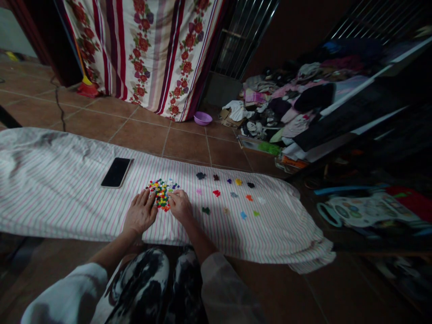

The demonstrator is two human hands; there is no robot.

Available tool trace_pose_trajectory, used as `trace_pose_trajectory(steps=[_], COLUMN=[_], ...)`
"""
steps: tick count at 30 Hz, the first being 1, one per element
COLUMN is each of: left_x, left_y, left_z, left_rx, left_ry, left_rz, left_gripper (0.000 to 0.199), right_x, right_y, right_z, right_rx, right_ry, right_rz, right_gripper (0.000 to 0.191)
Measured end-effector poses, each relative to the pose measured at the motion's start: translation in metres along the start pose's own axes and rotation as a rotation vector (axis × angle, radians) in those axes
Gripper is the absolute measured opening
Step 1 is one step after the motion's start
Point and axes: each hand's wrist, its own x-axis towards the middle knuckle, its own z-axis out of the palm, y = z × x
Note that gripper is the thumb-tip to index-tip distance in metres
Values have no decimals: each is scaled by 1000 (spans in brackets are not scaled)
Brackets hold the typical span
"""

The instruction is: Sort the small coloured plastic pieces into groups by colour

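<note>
A mixed pile of small, bright beads or bricks, too small to tell which, point(162, 192) lies on a striped cloth point(77, 202). My left hand point(141, 211) rests flat at the pile's left edge, fingers stretched out and touching it. At the right edge, the fingers of my right hand point(180, 204) are bent together over the pieces; whatever they pinch is hidden. Right of the pile, little heaps sorted by colour sit in loose rows, among them a red heap point(216, 193), a yellow heap point(238, 182), a dark green heap point(205, 210) and a light blue heap point(243, 215).
A phone point(116, 172) with a dark screen lies left of the pile. Beyond the cloth are a tiled floor point(145, 137), a purple basin point(203, 118), a floral curtain point(155, 49) and a red broom point(88, 89). Heaped clothes point(280, 105) are at the back right.
</note>
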Motion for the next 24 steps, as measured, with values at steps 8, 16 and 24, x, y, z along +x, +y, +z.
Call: trace_pose_trajectory(steps=[8, 16, 24], left_x=[2, 2, 1], left_y=[2, 1, 0], left_z=[-4, -4, -2], left_rx=[7, -3, 40], left_ry=[-44, -40, -29], left_rz=[14, 2, 20], left_gripper=[53, 53, 52], right_x=[-9, -21, -23], right_y=[16, 12, 14], right_z=[-4, -10, -8], right_rx=[179, 196, 136], right_ry=[54, 18, 20], right_rz=[3, -15, -50], right_gripper=[35, 26, 35])
